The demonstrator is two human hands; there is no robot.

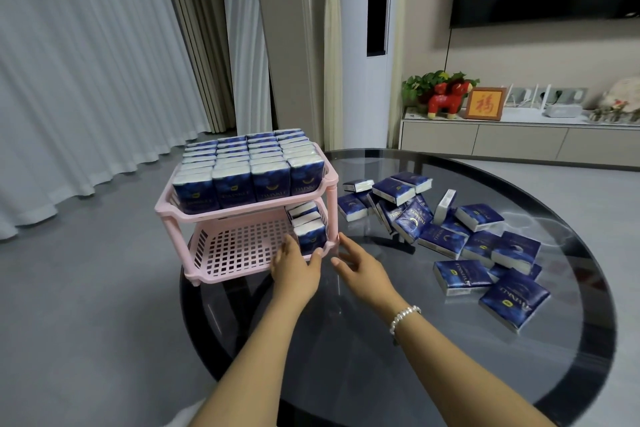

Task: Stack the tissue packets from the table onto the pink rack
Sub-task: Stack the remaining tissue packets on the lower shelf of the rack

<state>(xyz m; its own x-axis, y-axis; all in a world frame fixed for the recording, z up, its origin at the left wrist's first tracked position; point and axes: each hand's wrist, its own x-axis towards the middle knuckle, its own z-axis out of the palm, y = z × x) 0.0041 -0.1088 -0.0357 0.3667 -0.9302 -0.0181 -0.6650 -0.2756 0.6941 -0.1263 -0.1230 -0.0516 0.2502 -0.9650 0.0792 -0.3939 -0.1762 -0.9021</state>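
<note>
A pink two-tier rack [207,215] stands at the left edge of the round glass table [450,374]. Its top tier is packed with upright blue tissue packets [235,184]. On the lower tier a short row of packets stands at the right end. My left hand [294,267] holds the front packet of that row [310,236] between thumb and fingers. My right hand [360,267] hovers just right of the rack's front right leg, fingers loose, holding nothing. Several loose blue packets [446,236] lie scattered on the table to the right.
The rack's lower shelf is bare mesh [242,246] left of the row. Grey floor and white curtains lie to the left. A TV cabinet [519,139] with ornaments stands behind the table.
</note>
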